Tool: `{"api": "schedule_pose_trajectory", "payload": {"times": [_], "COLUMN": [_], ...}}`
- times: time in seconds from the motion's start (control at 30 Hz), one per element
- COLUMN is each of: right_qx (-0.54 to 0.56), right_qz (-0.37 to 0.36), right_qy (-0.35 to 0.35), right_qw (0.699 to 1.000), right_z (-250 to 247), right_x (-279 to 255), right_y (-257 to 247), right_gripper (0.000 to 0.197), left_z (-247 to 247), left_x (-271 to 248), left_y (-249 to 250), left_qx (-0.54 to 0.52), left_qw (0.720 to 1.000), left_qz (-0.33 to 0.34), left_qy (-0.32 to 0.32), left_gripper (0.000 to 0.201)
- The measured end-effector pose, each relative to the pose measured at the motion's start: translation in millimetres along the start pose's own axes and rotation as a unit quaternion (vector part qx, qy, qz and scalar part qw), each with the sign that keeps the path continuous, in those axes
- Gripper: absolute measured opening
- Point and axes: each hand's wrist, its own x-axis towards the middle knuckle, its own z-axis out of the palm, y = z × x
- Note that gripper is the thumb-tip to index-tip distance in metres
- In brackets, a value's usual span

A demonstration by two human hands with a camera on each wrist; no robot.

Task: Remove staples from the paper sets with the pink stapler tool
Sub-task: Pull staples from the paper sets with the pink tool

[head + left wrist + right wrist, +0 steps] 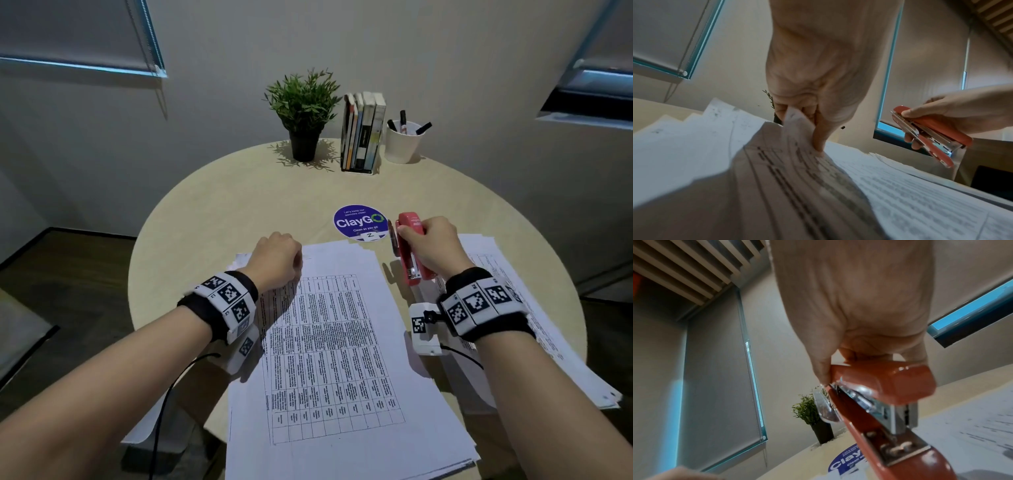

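Two hands split the work: left hand had its grip pinching the paper stack's top-left corner on the counter, probably lifting it for access, while right hand wrapped the pink stapler, held just beside.

I take this for a small office room. I see a round pale table with printed papers, a row of books, a white cup of markers, a potted plant and a purple "ClayGo" clean-up sticker. Grey roller blinds cover the windows.
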Motion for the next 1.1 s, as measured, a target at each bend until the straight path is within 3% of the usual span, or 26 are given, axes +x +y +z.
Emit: {"api": "schedule_pose_trajectory", "payload": {"times": [0.13,0.3,0.37,0.47,0.53,0.7,0.83,1.1], "right_qx": [0.006,-0.024,-0.053,-0.139,-0.197,-0.266,-0.329,-0.368], "right_qz": [-0.013,-0.046,-0.062,-0.067,-0.062,-0.076,-0.089,-0.111], "right_qy": [-0.017,-0.054,-0.074,-0.107,-0.116,-0.112,-0.098,-0.077], "right_qw": [1.000,0.997,0.994,0.982,0.972,0.954,0.935,0.920], "right_z": [3.9,16.0,25.9,42.4,53.0,74.1,76.6,79.1], "right_x": [-8.3,-18.0,-22.2,-29.2,-35.1,-44.4,-45.9,-47.2], "right_y": [-7.1,-20.1,-22.8,-23.2,-22.2,-20.7,-19.1,-25.8], "right_gripper": [0.032,0.040,0.041,0.037,0.034,0.023,0.038,0.033], "left_z": [-4.2,-12.9,-6.8,6.0,8.2,14.9,20.0,17.7], "left_x": [-2.7,-6.2,-5.4,-8.2,-14.4,-26.5,-28.8,-26.9], "left_y": [2.9,16.0,18.8,21.5,22.4,21.9,23.6,21.1], "left_qx": [-0.125,-0.260,-0.221,-0.029,0.024,0.075,0.095,0.123], "left_qw": [0.992,0.964,0.972,0.996,0.996,0.986,0.981,0.973], "left_qz": [-0.002,0.022,0.033,0.070,0.088,0.112,0.121,0.137], "left_qy": [0.025,-0.060,-0.070,-0.039,-0.016,-0.100,-0.120,-0.141], "left_gripper": [0.021,0.009,0.015,0.019,0.014,0.041,0.056,0.074]}}
